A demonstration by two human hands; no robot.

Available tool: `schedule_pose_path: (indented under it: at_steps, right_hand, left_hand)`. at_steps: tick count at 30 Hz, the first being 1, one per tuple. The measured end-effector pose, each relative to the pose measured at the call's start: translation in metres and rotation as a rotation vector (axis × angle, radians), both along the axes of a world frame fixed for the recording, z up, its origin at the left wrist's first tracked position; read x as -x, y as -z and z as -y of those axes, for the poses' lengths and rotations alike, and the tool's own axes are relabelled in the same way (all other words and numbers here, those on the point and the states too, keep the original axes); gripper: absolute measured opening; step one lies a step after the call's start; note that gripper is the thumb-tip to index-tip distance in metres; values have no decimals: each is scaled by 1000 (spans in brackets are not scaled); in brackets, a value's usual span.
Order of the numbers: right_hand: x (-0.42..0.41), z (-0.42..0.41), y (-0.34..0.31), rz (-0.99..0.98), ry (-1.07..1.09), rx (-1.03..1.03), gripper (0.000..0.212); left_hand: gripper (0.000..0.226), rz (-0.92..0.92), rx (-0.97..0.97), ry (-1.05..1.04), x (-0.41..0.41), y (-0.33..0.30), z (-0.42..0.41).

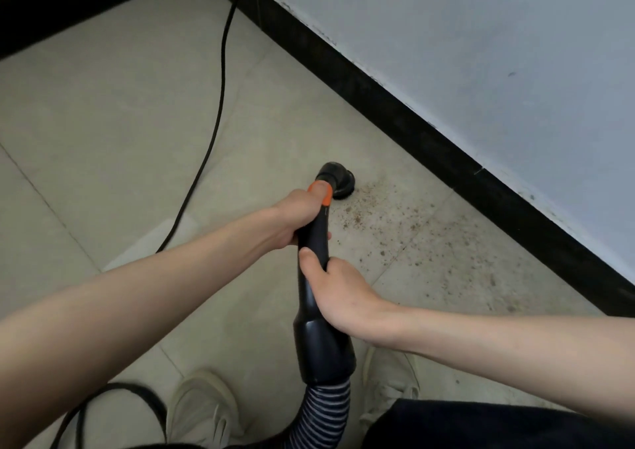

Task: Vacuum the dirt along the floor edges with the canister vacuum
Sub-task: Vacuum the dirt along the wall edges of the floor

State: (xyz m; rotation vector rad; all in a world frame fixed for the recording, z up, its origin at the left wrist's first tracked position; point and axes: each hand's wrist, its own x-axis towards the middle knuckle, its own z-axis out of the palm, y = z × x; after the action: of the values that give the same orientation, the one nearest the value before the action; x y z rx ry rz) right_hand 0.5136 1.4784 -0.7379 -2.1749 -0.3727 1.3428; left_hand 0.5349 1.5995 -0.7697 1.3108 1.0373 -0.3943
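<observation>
Head view: both hands are wrapped around the black vacuum wand; the left hand has its grip closed high up by the orange collar, the right hand has its grip closed lower down, just above the ribbed hose. The round brush head sits on the tiled floor at the edge of scattered brown dirt, near the black baseboard. A black cord trails across the tiles to the left.

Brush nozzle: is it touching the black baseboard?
No. The brush nozzle sits on the floor tile, apart from the baseboard.
</observation>
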Motion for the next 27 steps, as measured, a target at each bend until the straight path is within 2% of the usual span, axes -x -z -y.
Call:
schedule_pose_path:
  at_steps: [5, 12, 16, 22, 27]
  right_hand:
    - [-7, 9, 1, 35, 77, 21, 50]
    - [-14, -2, 5, 30, 79, -12, 50]
    - [-8, -15, 4, -25, 19, -64, 50]
    - [8, -24, 1, -90, -140, -141, 52]
    - [12, -23, 3, -108, -181, -168, 50]
  left_hand:
    - [38, 28, 28, 78, -19, 3, 12]
    - [44, 58, -35, 65, -25, 4, 2]
    - [43, 28, -98, 4, -10, 2, -16]
    - [39, -23, -89, -175, 31, -3, -32]
    - [37, -17, -64, -278, 45, 0, -31]
